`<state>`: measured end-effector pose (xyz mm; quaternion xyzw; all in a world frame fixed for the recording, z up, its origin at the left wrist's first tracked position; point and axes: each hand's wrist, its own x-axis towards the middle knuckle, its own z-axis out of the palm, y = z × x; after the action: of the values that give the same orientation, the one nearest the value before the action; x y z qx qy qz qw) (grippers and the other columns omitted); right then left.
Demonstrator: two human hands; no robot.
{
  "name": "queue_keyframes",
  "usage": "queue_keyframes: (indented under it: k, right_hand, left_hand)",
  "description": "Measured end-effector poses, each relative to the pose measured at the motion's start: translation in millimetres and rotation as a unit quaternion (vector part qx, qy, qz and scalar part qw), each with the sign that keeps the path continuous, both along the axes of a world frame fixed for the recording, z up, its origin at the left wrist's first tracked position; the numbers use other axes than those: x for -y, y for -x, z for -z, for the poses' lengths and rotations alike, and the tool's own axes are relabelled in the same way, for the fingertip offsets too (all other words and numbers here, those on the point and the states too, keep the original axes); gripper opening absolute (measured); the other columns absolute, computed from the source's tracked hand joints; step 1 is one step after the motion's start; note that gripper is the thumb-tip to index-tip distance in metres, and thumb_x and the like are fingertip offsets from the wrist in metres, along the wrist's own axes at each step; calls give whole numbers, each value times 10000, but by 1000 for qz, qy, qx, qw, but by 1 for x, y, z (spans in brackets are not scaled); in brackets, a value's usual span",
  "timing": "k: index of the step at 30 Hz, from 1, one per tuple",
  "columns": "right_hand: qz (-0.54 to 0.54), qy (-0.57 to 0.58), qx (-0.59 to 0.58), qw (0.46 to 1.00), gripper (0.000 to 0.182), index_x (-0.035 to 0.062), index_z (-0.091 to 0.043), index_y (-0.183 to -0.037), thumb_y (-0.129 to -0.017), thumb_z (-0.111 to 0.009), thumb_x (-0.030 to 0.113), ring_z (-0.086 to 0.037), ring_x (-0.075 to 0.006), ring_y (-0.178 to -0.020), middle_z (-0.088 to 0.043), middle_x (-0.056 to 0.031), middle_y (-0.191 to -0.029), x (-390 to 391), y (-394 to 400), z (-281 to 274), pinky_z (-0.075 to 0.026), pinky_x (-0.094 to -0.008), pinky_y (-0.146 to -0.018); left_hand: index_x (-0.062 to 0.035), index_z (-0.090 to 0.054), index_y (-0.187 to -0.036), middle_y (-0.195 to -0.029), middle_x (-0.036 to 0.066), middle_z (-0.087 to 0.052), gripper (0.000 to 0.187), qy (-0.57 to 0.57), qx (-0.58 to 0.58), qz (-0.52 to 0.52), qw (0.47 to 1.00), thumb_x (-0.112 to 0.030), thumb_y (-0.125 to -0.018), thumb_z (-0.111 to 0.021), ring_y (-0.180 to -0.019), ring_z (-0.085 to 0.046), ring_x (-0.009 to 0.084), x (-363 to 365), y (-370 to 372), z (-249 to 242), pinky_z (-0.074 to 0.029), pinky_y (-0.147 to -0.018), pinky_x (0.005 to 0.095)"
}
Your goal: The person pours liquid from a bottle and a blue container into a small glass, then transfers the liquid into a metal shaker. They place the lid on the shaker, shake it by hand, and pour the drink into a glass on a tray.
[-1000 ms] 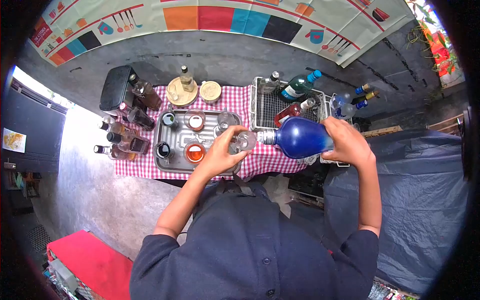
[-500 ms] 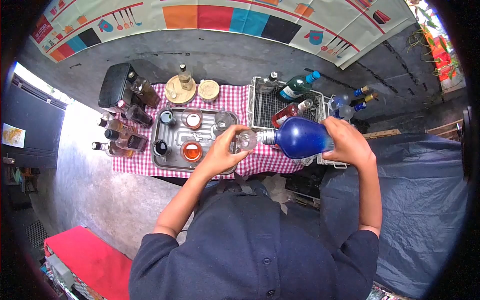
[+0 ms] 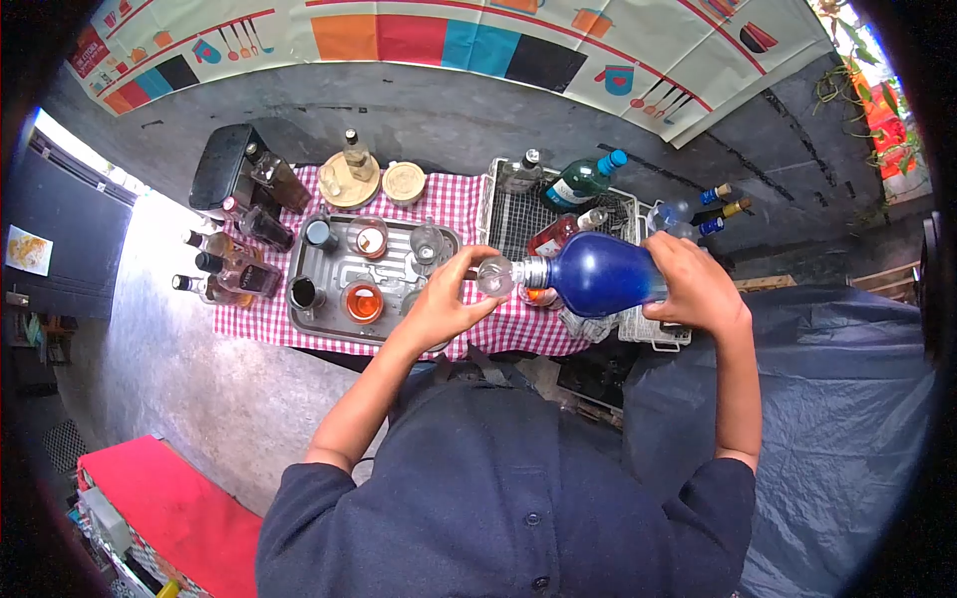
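A large blue bottle (image 3: 601,275) lies sideways in the air, its neck pointing left. My right hand (image 3: 696,284) is wrapped round its base end. At the neck end, my left hand (image 3: 449,296) grips the clear round stopper (image 3: 494,276) between thumb and fingers. Left of my left hand is a ridged metal tray (image 3: 335,282) on a checked cloth. On it stand glasses, among them one with orange-red liquid (image 3: 363,302), one with a dark liquid (image 3: 304,293) and an empty-looking clear one (image 3: 427,241).
Several bottles (image 3: 242,274) stand left of the tray. Behind it are a round wooden board (image 3: 366,187) and a lidded jar (image 3: 404,182). A white wire basket (image 3: 485,214) at the right holds a green bottle (image 3: 583,181) and others. Dark plastic sheeting (image 3: 788,429) covers the right side.
The tray, bottles and basket appear shifted slightly left in view. Both hands keep their hold on the blue bottle and its stopper, nearly unmoved in the picture.
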<state>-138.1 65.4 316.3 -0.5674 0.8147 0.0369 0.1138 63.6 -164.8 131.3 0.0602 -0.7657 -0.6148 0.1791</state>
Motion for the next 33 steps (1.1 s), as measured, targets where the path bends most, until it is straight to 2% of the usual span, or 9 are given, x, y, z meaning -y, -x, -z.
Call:
queue_keyframes:
  k: [2, 9, 12, 16, 19, 22, 33]
  right_hand:
    - [-6, 2, -2, 1000, 622, 16, -524, -1105, -600, -846, 182, -596, -384, -1031, -596, -164, -1052, -5, 6, -1, -482, -453, -909]
    - [-6, 0, 1, 1000, 629, 19, -527, -1119, -604, -850, 183, -600, -385, -1030, -602, -162, -1049, -21, 29, -1, -480, -452, -916]
    - [-8, 24, 0, 1000, 595, 22, -553, -1114, -591, -792, 173, -591, -376, -987, -592, -146, -1012, -31, 39, 6, -494, -445, -877]
    - [-12, 1, 5, 1000, 588, 15, -519, -1073, -611, -846, 177, -605, -381, -1022, -599, -166, -1032, -36, 45, 8, -484, -453, -899]
    - [-20, 5, 3, 1000, 584, 15, -517, -1065, -609, -846, 176, -605, -382, -1018, -599, -169, -1028, -43, 52, 12, -485, -452, -894]
    - [-26, 8, 3, 1000, 587, 15, -516, -1065, -608, -846, 177, -607, -389, -1010, -598, -171, -1026, -49, 58, 15, -487, -453, -890]
    - [-27, 3, -4, 1000, 567, 5, -516, -1034, -600, -841, 172, -607, -405, -977, -592, -184, -1006, -66, 70, 11, -492, -468, -877]
  left_hand:
    - [-19, -539, -1254, -1159, 122, -659, 532, -5, -3, -3, 1000, -71, -787, -789, -1094, -653, 213, -7, 6, 0, -520, -955, 357]
    - [-14, -548, -1234, -1151, 123, -657, 515, -6, -1, -18, 1000, -76, -786, -794, -1098, -647, 212, -29, 24, 0, -512, -967, 349]
    - [-12, -550, -1231, -1156, 120, -644, 512, 5, 9, -34, 999, -75, -785, -794, -1102, -636, 207, -39, 29, -5, -505, -974, 346]
    - [-13, -542, -1233, -1162, 132, -606, 500, 35, 2, -53, 998, -87, -797, -777, -1096, -639, 252, -49, 36, 3, -523, -955, 362]
    - [-12, -542, -1227, -1164, 130, -598, 499, 22, 7, -54, 998, -78, -793, -779, -1087, -638, 250, -57, 41, 7, -523, -954, 361]
    - [-6, -546, -1238, -1154, 108, -616, 509, 18, 12, -56, 998, -72, -797, -794, -1099, -634, 198, -64, 46, 15, -509, -975, 340]
    - [-1, -539, -1249, -1161, 112, -615, 525, 5, 25, -48, 999, -75, -796, -794, -1098, -630, 195, -83, 59, 17, -505, -984, 339]
